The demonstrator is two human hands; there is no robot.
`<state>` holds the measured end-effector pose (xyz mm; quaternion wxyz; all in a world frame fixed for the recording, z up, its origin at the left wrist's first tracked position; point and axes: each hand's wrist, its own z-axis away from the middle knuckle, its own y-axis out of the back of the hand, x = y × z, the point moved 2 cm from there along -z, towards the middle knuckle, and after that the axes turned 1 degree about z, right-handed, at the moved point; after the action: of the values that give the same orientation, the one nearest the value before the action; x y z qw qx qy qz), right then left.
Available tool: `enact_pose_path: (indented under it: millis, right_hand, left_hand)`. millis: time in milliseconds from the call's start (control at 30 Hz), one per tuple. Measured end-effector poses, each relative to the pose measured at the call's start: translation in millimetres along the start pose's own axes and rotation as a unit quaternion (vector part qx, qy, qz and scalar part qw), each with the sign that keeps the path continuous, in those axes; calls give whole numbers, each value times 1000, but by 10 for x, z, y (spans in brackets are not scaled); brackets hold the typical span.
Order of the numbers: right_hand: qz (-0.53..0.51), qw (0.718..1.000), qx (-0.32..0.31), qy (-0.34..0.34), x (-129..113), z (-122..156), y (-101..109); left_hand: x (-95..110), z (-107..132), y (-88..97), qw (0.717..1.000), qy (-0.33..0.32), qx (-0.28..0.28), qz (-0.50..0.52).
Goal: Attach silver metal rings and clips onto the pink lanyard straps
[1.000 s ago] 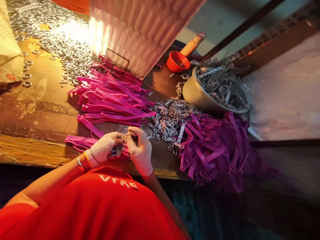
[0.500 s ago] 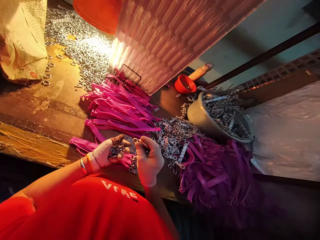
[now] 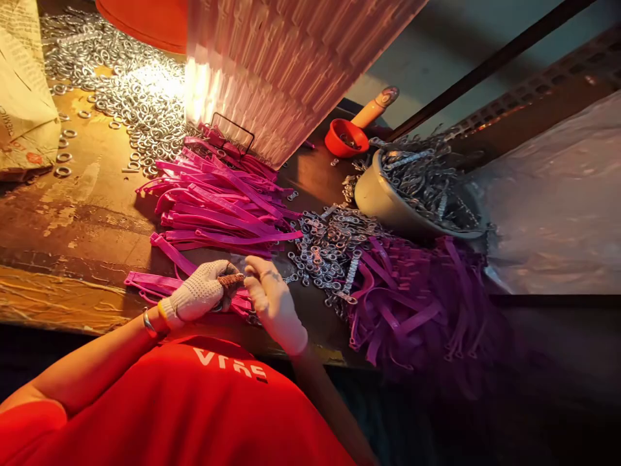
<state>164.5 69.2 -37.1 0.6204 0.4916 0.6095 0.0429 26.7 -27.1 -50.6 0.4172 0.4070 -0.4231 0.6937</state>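
My left hand (image 3: 201, 291), in a dotted knit glove with brown fingertips, is closed over small metal links that show darkly under its fingers. Thumb and fingertips pinch toward my right hand (image 3: 272, 301), which wears a thin pale glove. The right fingers are pressed together at the left fingertips; what they grip is too small to make out. Beneath and beside the left hand lie magenta straps (image 3: 150, 281). Just beyond the hands is a larger heap of magenta straps (image 3: 218, 207). A pile of metal links (image 3: 334, 246) lies right of my right hand.
Many loose metal rings (image 3: 145, 110) cover the back left, beside a paper bag (image 3: 22, 110). An orange lamp shade (image 3: 150, 22) and a ribbed translucent panel (image 3: 286, 58) stand behind. At right are a red cup (image 3: 339, 144), a bucket (image 3: 376, 197) of metal pieces and purple straps (image 3: 412, 304).
My left hand has turned over and closed on the metal links that lay in its open palm. The right hand has come against its fingertips. The whole view has shifted slightly.
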Motion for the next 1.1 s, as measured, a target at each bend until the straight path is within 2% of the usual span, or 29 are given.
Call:
enact_pose_path:
  millis: [100,167,233,300,367,433,500,567,633,733,833,900,967,1033,1100]
  right_hand:
    - [133,988,-35,66,25,-51,12]
    - [255,963,-13,86,50,-10,-8]
    - [332,937,-2,112,70,108,-83]
    - [324,932,-32,157,90,270,-204]
    - [257,950,-49,169,127,404,-279]
    - [180,977,13,114,186,435,-221]
    - [117,987,101,31,250,356,-53]
    - [88,988,128,0,279,205,117]
    - [101,990,94,17,273,43,213]
    - [184,981,30,46,254,-95,194]
    - [260,965,15,32,248,-58,87]
    - [207,978,27,-10,258,28,38]
    - [64,994,35,-78,306,110,32]
    - [-72,985,75,-139,402,137,97]
    - [-155,957,168,-176,548,70,245]
  left_hand:
    - [-68,-48,-61,1000,12,-8,-10]
    - [-118,-108,-85,999,43,-14,11]
    - [-98,-193,-76,995,73,-7,65]
    - [14,-289,-25,987,80,35,131]
    - [179,-362,33,983,54,86,150]
    - [318,-389,43,991,19,96,90]
    - [367,-377,-17,998,7,67,2]
    - [326,-357,-116,998,9,29,-51]
    - [235,-358,-207,998,17,9,-53]
    - [77,-408,-278,999,51,2,3]
    - [-31,-463,-296,994,85,-7,62]
    - [-35,-491,-309,994,78,-13,72]
    - [24,-527,-331,997,58,-19,40]
    - [140,-594,-359,998,38,-36,-28]
    - [293,-714,-381,992,3,-47,-114]
